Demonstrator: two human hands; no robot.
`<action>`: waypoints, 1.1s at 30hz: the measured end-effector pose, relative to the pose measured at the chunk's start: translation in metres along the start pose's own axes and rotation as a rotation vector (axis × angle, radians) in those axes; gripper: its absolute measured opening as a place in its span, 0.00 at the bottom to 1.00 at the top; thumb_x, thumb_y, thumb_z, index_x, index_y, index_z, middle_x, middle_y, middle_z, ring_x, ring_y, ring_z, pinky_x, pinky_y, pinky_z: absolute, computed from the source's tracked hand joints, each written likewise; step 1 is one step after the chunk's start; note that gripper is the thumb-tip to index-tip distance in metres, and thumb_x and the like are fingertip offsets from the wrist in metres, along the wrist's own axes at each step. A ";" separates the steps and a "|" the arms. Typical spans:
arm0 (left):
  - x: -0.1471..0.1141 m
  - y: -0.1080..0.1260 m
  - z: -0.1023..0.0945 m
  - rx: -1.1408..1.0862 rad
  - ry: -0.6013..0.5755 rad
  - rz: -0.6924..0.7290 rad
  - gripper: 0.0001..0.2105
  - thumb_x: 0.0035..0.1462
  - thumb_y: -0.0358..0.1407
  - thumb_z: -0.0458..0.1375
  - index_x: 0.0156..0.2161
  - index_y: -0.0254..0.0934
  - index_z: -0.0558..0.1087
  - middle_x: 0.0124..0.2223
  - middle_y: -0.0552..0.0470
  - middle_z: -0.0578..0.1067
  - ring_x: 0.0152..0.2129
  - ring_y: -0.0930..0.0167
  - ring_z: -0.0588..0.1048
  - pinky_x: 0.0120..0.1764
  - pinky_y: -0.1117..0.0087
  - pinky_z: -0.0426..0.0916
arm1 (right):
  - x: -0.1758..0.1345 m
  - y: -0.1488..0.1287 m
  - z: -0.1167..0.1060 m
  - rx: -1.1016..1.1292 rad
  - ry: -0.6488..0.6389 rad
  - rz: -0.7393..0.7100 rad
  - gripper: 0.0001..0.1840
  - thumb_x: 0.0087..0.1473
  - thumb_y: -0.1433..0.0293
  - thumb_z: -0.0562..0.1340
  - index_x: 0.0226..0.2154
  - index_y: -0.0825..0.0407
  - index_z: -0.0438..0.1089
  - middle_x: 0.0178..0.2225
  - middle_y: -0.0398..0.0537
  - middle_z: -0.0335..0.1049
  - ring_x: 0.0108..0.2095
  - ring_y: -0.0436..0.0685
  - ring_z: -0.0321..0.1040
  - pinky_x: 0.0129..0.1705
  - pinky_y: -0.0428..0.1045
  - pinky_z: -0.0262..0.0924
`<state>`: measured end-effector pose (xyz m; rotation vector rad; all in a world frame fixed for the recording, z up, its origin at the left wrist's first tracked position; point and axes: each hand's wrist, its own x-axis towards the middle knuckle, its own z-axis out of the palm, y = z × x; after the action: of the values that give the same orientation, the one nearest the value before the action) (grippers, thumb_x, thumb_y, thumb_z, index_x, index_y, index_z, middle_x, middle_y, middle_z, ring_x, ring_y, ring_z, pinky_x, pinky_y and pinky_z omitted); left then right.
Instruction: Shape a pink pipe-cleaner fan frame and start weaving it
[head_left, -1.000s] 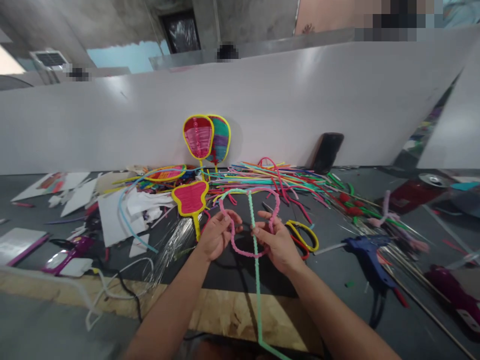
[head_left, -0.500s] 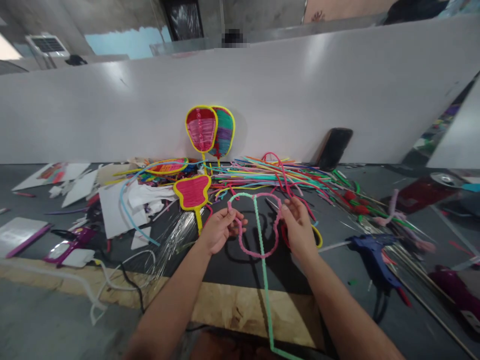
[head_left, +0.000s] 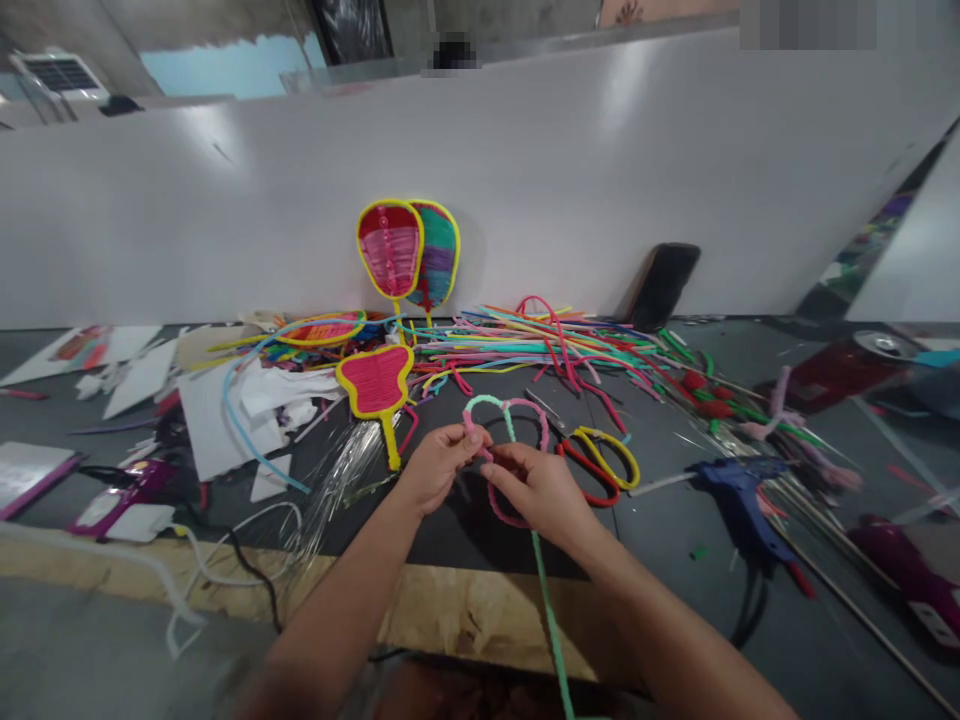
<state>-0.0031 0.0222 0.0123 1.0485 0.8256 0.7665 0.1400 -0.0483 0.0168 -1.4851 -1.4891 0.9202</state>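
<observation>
A pink and mint-green pipe cleaner frame (head_left: 545, 428), bent into a rounded looped outline with a long green stem, is held above the table's front part. My left hand (head_left: 442, 462) pinches the left side of the outline. Close beside it, my right hand (head_left: 536, 490) grips the same left side and covers part of the loop. The green stem runs down past my right wrist toward the bottom edge. Behind the hands lie scissors (head_left: 630, 462) with red and yellow handles. A finished pink fan-like piece with yellow rim (head_left: 377, 382) lies to the left.
Loose colored pipe cleaners (head_left: 525, 345) are heaped along the white partition (head_left: 525, 180). Two round yellow-rimmed fans (head_left: 391, 248) lean there, as does a black phone (head_left: 666, 285). A blue glue gun (head_left: 742, 500) and a can (head_left: 840, 370) are at right; paper scraps (head_left: 225, 420) and cables at left.
My right hand has moved left from the outline's right side to its left side, beside my left hand. The scissors have come into fuller view.
</observation>
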 end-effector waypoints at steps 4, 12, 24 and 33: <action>0.001 -0.003 0.000 0.026 -0.003 0.005 0.10 0.46 0.40 0.64 0.28 0.34 0.76 0.27 0.53 0.73 0.25 0.76 0.67 0.31 0.76 0.59 | -0.001 -0.002 0.002 -0.218 0.017 -0.071 0.13 0.54 0.63 0.55 0.28 0.51 0.73 0.23 0.45 0.71 0.21 0.50 0.63 0.24 0.44 0.50; 0.001 -0.003 0.002 0.036 0.014 0.000 0.11 0.45 0.40 0.64 0.29 0.33 0.76 0.27 0.52 0.72 0.25 0.76 0.68 0.31 0.75 0.61 | -0.001 -0.002 0.008 -0.284 0.054 -0.103 0.16 0.56 0.65 0.52 0.22 0.51 0.69 0.20 0.45 0.69 0.18 0.49 0.59 0.22 0.44 0.47; -0.002 0.007 0.002 0.044 -0.012 -0.191 0.15 0.47 0.41 0.63 0.36 0.37 0.65 0.39 0.49 0.73 0.34 0.67 0.76 0.33 0.65 0.71 | 0.017 0.025 -0.041 -0.038 0.426 0.015 0.13 0.53 0.62 0.54 0.36 0.53 0.68 0.28 0.47 0.70 0.26 0.53 0.64 0.30 0.48 0.57; -0.005 0.006 0.001 -0.002 -0.055 -0.184 0.14 0.47 0.34 0.63 0.39 0.38 0.66 0.45 0.45 0.71 0.42 0.63 0.73 0.39 0.59 0.71 | 0.026 0.046 -0.045 -0.093 0.461 0.011 0.16 0.52 0.62 0.55 0.40 0.54 0.67 0.39 0.54 0.70 0.36 0.58 0.66 0.39 0.54 0.60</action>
<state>-0.0053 0.0198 0.0196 0.9728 0.8606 0.5801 0.2004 -0.0234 -0.0067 -1.6389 -1.1942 0.4721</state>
